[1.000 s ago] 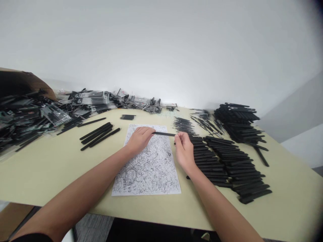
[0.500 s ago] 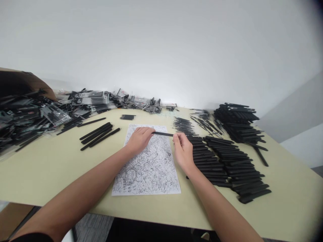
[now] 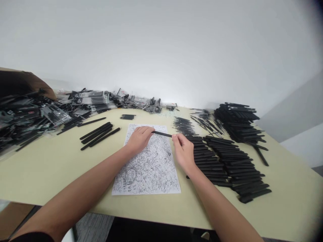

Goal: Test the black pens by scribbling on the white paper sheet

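Note:
A thin black pen [image 3: 162, 134] is held level just above a white sheet covered in black scribbles [image 3: 148, 168]. My left hand [image 3: 139, 138] grips its left end, and my right hand [image 3: 183, 150] pinches its right end. Both hands hover over the upper part of the sheet. To the right of my right hand, rows of black pens [image 3: 227, 164] lie side by side on the pale yellow table [image 3: 50, 168].
A small group of black pens [image 3: 98, 134] lies left of the sheet. Packaged pens in clear bags [image 3: 32, 114] pile up at the far left beside a brown cardboard box [image 3: 17, 80]. Thin refills [image 3: 184, 125] and a taller heap of black pens [image 3: 237, 119] sit at the back right.
My right hand has slid slightly left along the pen, toward my left hand. The left hand and the sheet have stayed put.

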Demonstrator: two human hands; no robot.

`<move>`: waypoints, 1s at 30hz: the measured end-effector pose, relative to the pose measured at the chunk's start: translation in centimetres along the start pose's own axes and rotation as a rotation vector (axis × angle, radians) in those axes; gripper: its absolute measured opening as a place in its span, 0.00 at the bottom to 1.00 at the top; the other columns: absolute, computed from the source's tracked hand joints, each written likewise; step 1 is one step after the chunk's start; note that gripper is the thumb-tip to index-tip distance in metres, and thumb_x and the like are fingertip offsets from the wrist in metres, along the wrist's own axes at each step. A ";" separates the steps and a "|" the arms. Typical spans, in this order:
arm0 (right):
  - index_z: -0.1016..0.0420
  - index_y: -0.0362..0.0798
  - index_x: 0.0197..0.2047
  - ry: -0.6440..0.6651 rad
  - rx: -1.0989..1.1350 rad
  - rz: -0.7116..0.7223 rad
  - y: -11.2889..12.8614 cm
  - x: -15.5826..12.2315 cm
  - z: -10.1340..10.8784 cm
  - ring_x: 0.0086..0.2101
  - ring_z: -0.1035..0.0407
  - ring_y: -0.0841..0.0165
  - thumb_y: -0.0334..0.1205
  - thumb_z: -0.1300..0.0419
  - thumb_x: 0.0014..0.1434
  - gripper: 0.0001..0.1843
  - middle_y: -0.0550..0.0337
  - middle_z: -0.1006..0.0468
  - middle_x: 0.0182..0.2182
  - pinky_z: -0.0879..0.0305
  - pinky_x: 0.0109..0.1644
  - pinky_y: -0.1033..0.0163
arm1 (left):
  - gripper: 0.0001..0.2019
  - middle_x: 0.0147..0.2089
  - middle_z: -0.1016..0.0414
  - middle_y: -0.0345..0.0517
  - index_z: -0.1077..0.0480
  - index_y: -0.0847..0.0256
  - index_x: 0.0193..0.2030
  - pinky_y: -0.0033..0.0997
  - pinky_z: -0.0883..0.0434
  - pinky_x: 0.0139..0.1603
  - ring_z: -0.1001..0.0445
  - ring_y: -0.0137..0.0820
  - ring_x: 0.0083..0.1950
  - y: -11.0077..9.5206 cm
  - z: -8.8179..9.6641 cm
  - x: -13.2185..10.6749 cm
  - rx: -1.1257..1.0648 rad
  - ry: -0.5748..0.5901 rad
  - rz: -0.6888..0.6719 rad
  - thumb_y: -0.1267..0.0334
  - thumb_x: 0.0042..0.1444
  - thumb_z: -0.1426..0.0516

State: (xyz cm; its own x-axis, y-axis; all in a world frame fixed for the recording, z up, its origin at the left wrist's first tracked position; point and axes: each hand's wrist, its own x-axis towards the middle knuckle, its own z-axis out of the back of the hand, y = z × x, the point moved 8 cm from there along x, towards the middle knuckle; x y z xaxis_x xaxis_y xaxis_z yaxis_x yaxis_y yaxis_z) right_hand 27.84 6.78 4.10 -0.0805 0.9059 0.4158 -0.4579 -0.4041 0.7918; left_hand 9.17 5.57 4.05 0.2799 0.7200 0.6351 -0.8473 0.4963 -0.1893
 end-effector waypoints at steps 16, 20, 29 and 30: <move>0.29 0.48 0.41 -0.081 -0.044 0.111 1.0 -0.2 0.3 0.30 0.34 0.68 0.45 0.49 0.64 0.12 0.57 0.26 0.36 0.37 0.38 0.62 | 0.13 0.48 0.23 0.51 0.33 0.60 0.52 0.42 0.33 0.51 0.27 0.38 0.50 -0.4 0.0 0.1 -0.006 0.047 0.013 0.65 0.67 0.55; 0.28 0.48 0.43 -0.092 -0.042 0.152 1.3 -0.2 0.3 0.31 0.34 0.68 0.43 0.49 0.64 0.12 0.57 0.27 0.36 0.36 0.38 0.61 | 0.13 0.49 0.23 0.51 0.34 0.59 0.53 0.42 0.34 0.51 0.27 0.38 0.50 -0.3 -0.1 0.1 -0.010 0.055 0.013 0.66 0.67 0.56; 0.27 0.48 0.45 -0.084 -0.009 0.191 1.8 -0.2 0.5 0.35 0.33 0.66 0.43 0.50 0.65 0.13 0.56 0.26 0.36 0.35 0.40 0.61 | 0.14 0.43 0.23 0.52 0.33 0.62 0.51 0.42 0.33 0.48 0.27 0.38 0.44 -0.4 -0.4 -0.1 -0.034 0.112 -0.038 0.69 0.66 0.57; 0.27 0.48 0.44 -0.079 -0.007 0.181 1.7 -0.1 0.5 0.34 0.33 0.66 0.44 0.50 0.65 0.13 0.56 0.26 0.36 0.35 0.40 0.62 | 0.14 0.43 0.23 0.52 0.33 0.62 0.51 0.42 0.33 0.48 0.27 0.38 0.44 -0.4 -0.3 -0.1 -0.037 0.109 -0.038 0.69 0.66 0.58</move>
State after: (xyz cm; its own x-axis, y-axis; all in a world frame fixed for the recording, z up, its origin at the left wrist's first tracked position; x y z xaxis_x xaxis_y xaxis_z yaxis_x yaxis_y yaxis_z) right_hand 27.53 5.92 5.66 -0.0928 0.8055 0.5853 -0.4486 -0.5586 0.6977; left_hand 9.66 5.46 3.85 0.3605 0.7480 0.5573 -0.8184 0.5402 -0.1958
